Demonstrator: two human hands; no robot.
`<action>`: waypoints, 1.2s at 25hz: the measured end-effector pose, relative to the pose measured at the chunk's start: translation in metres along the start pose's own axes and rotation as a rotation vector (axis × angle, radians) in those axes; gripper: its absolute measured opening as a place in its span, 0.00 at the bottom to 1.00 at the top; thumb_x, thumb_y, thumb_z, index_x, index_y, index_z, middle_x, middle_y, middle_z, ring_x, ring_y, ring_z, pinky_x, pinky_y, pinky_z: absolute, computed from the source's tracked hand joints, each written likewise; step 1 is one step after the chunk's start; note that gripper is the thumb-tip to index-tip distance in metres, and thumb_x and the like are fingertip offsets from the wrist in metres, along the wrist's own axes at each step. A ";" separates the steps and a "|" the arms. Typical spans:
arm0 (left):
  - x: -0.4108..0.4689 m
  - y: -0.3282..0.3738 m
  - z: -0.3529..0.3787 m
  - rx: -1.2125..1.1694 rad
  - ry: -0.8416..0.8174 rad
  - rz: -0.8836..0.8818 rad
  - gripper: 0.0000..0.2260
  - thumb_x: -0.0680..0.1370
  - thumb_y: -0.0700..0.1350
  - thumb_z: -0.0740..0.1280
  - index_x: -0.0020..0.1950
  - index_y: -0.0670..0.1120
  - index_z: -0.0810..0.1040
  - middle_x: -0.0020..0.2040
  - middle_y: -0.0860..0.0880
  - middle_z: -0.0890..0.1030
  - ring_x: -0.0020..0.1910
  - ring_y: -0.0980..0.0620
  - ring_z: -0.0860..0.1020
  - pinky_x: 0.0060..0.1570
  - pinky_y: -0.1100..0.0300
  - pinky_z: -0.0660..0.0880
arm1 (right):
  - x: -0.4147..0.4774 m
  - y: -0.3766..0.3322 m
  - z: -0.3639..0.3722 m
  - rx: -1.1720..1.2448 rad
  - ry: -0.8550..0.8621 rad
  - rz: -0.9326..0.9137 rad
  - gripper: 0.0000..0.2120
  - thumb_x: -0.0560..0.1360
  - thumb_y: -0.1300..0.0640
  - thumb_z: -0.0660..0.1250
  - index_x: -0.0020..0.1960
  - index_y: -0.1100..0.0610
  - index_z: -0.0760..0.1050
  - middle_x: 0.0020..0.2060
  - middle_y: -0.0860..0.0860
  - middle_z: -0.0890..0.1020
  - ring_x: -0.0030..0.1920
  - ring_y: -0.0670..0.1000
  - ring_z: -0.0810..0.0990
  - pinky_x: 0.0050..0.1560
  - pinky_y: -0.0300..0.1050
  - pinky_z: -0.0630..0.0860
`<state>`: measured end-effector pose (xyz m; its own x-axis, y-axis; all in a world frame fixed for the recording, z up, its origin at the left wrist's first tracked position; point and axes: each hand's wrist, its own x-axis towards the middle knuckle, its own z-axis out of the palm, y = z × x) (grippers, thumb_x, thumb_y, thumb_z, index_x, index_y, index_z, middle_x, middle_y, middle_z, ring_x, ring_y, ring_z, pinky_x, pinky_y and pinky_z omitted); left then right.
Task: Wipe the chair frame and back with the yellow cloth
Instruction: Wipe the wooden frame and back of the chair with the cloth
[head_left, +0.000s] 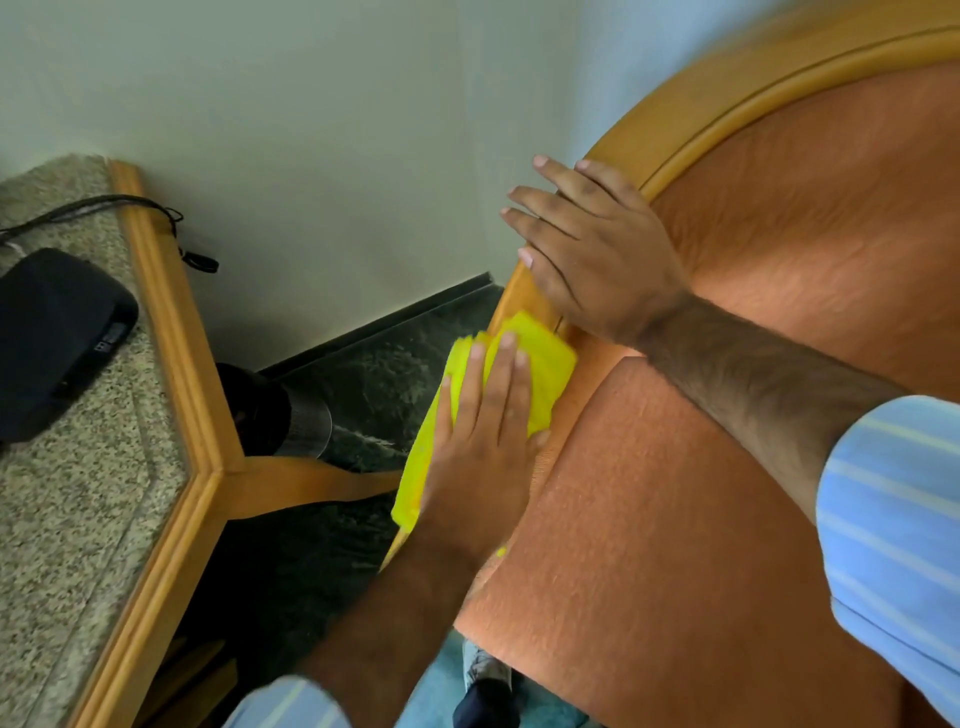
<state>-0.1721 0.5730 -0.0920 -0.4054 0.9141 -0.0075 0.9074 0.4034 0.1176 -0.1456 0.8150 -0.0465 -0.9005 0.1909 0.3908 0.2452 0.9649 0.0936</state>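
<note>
The chair has a curved light wooden frame (717, 98) and orange upholstery on its back (831, 208) and seat (649, 519). A folded yellow cloth (545, 364) lies on the frame's left side rail, just where back and seat meet. My left hand (483, 441) presses flat on the cloth with fingers spread, holding it against the wood. My right hand (597, 249) rests higher up on the frame's edge, fingers extended over the rail, with nothing in it.
A granite-topped table (78, 519) with a wooden rim stands close on the left, carrying a black device (52, 338) and a cable. A dark cylinder (280, 415) sits on the dark floor between table and chair. The pale wall is right behind.
</note>
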 end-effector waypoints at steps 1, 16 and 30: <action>0.020 0.006 -0.002 -0.019 0.039 -0.007 0.33 0.87 0.57 0.52 0.84 0.43 0.41 0.85 0.45 0.43 0.85 0.40 0.50 0.77 0.37 0.64 | 0.000 -0.002 0.000 -0.005 0.000 0.002 0.23 0.86 0.48 0.48 0.72 0.56 0.74 0.72 0.51 0.78 0.79 0.56 0.67 0.78 0.57 0.63; 0.096 -0.054 -0.086 -0.792 -0.410 -0.469 0.44 0.64 0.73 0.74 0.74 0.51 0.74 0.70 0.48 0.81 0.66 0.48 0.80 0.65 0.47 0.78 | -0.129 -0.190 -0.052 1.539 -0.475 1.462 0.34 0.62 0.36 0.81 0.61 0.52 0.79 0.54 0.48 0.87 0.55 0.50 0.85 0.59 0.51 0.82; 0.105 0.110 -0.169 -1.309 -0.218 -0.156 0.19 0.70 0.47 0.77 0.60 0.43 0.84 0.53 0.45 0.89 0.51 0.48 0.88 0.49 0.57 0.85 | -0.227 -0.056 -0.173 1.603 0.342 1.479 0.10 0.71 0.65 0.79 0.48 0.54 0.84 0.41 0.49 0.90 0.42 0.47 0.89 0.40 0.40 0.85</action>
<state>-0.1337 0.7061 0.0878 -0.3573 0.8996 -0.2510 0.0304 0.2798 0.9596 0.1071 0.6865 0.0186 -0.2792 0.8570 -0.4332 -0.0825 -0.4709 -0.8783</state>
